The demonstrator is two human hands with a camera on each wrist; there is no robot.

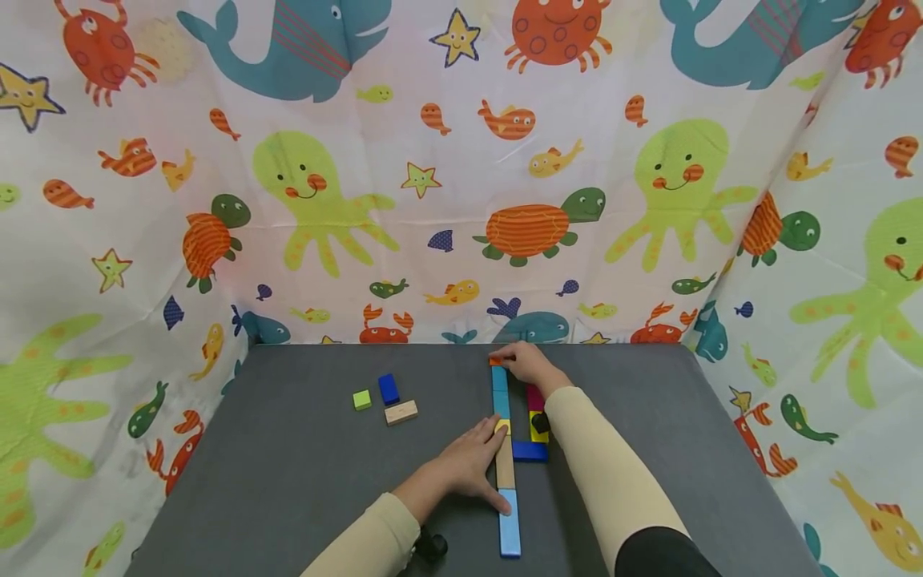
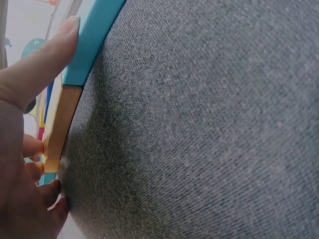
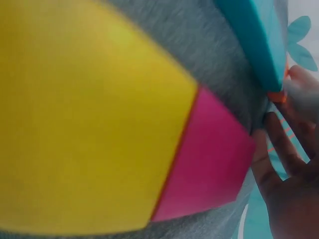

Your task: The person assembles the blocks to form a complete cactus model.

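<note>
A straight row of blocks runs away from me on the grey table. From near to far it has a light blue block (image 1: 509,529), a plain wooden block (image 1: 505,469), a yellow block (image 1: 505,431), teal blocks (image 1: 500,385) and a small orange block (image 1: 495,361). My left hand (image 1: 465,463) lies spread along its left side, thumb on the light blue block and fingertips by the yellow one. At the far end my right hand (image 1: 532,362) pinches the orange block. Under the right forearm stand a magenta block (image 3: 207,159) and another yellow block (image 3: 84,124).
A dark blue block (image 1: 530,452) lies crosswise, joining the row to the magenta and yellow blocks. Left of the row lie a green cube (image 1: 362,400), a blue block (image 1: 388,389) and a wooden block (image 1: 401,413). A sea-animal curtain (image 1: 447,288) borders the table (image 1: 288,481).
</note>
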